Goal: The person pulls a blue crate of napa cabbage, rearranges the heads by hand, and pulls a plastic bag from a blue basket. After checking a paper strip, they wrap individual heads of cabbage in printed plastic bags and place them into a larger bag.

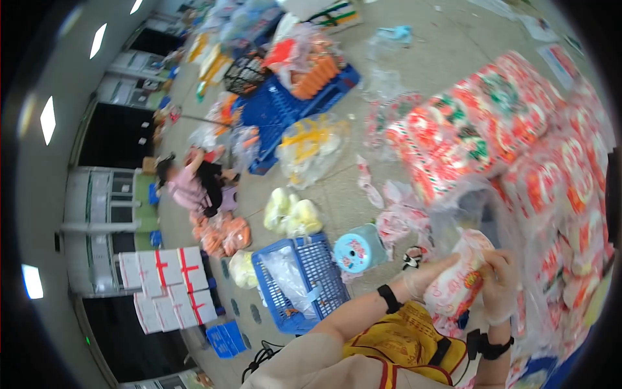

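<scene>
Two-handed grip [499, 285] on printed bag [453, 285]; clear plastic [285, 277] in blue basket [329, 269].

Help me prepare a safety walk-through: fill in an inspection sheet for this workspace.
Surface: grey floor, strewn with plastic packaging.
Job's things: printed plastic bag, held; large bulging red-and-white bags piled nearby.
Clutter: loose pink printed bags, blue plastic basket, partly loaded blue pallet.
Hands: right hand grips the held bag; left hand at its side, fingers partly hidden.
Cables: looped black cable near the left arm.
Surroundings: person in pink; stacked white boxes with red tape.
</scene>
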Tool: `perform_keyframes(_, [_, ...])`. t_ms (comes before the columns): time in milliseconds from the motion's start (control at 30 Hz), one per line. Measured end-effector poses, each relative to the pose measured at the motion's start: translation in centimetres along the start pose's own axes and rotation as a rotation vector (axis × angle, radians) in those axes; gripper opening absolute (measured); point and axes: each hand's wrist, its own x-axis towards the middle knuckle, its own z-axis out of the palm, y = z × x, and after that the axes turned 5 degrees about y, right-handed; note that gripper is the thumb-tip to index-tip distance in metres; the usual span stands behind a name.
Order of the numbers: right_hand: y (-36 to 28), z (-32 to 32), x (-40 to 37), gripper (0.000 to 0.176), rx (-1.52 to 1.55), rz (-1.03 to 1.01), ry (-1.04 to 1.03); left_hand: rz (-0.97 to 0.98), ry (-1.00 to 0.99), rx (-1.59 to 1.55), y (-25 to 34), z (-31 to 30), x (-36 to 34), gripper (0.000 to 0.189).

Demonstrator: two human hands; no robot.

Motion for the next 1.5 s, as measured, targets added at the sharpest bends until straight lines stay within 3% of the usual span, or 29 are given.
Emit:
perform_keyframes(67, [-0.4,0.7,0.2,0.021,-0.239,-0.239,0.040,0.031,-0.009,0.005,0.6,-0.6,-0.4,0.052])
perform_keyframes(100, [-1.0,1.3,-0.1,0.021,-0.231,-0.254,0.040,0.022,-0.036,0.007,0.7,-1.0,-0.8,0.053])
perform_keyframes(200, [-2.9,2.3,-0.7,0.022,-0.195,-0.280,0.053,-0.040,-0.084,-0.057,0.8,-1.6,-2.4,0.051])
perform_keyframes(300, [-3.7,2.8,0.0,0.024,-0.220,-0.151,0.003,0.010,-0.022,-0.175,0.5,-1.2,-4.1,0.054])
perform_keyframes(367, [-3.3,3.3,0.6,0.023,-0.174,-0.151,-0.211,0.044,-0.049,-0.224,0.6,-2.0,-4.4,0.055])
perform_keyframes(400, [-3.4,3.7,0.7,0.023,-0.173,-0.159,-0.213,0.075,-0.069,-0.276,0.6,-2.5,-4.6,0.056])
perform_keyframes(500, [-4.3,5.1,0.9,0.021,-0.108,-0.201,-0.203,0.131,-0.069,-0.320,1.2,-2.8,-5.6,0.057])
perform_keyframes(567, [-5.2,6.0,1.4,0.020,0.010,-0.061,0.066,0.140,-0.074,-0.345,1.8,-2.7,-6.3,0.057])
perform_keyframes(667, [-4.7,7.4,1.9,0.021,-0.087,-0.157,-0.069,0.119,-0.106,-0.281,2.0,-3.6,-6.5,0.056])
perform_keyframes(767, [-3.8,8.1,1.6,0.023,-0.162,-0.211,-0.135,0.090,-0.126,-0.409,0.9,-5.1,-5.9,0.055])
perform_keyframes(900, [-4.5,8.5,1.5,0.020,-0.228,-0.310,-0.135,0.144,-0.068,-0.361,1.1,-6.4,-6.6,0.053])
perform_keyframes(967, [-3.5,8.8,1.0,0.012,0.429,0.380,-0.293,0.147,-0.022,-0.312,1.0,-7.0,-7.1,0.052])
perform_keyframes(1000, [-3.7,8.6,1.4,0.012,0.428,0.383,-0.303,0.142,0.011,-0.270,0.7,-7.7,-7.3,0.053])
perform_keyframes(1067, [-4.5,8.1,3.2,0.004,0.594,0.645,-0.496,0.140,0.045,-0.220,0.6,-8.8,-7.7,0.053])
perform_keyframes(1167, [-4.0,8.4,4.0,0.003,0.584,0.645,-0.476,0.185,0.013,-0.236,0.5,-9.5,-8.2,0.051])
perform_keyframes(1233, [-3.2,8.6,4.2,0.005,0.636,0.704,-0.413,0.022,-0.089,-0.353,1.1,-9.4,-9.1,0.048])
perform_keyframes(1300, [-2.4,9.7,4.9,0.011,0.561,0.528,-0.211,0.065,-0.141,-0.290,1.2,-10.1,-9.1,0.047])
perform_keyframes(1400, [-7.6,10.7,4.4,0.016,0.552,0.507,-0.212,0.067,-0.182,-0.289,1.7,-10.2,-10.1,0.048])
perform_keyframes(1500, [-3.9,11.4,3.3,0.020,0.521,0.680,-0.375,0.016,-0.184,-0.297,1.1,-11.8,-9.8,0.049])
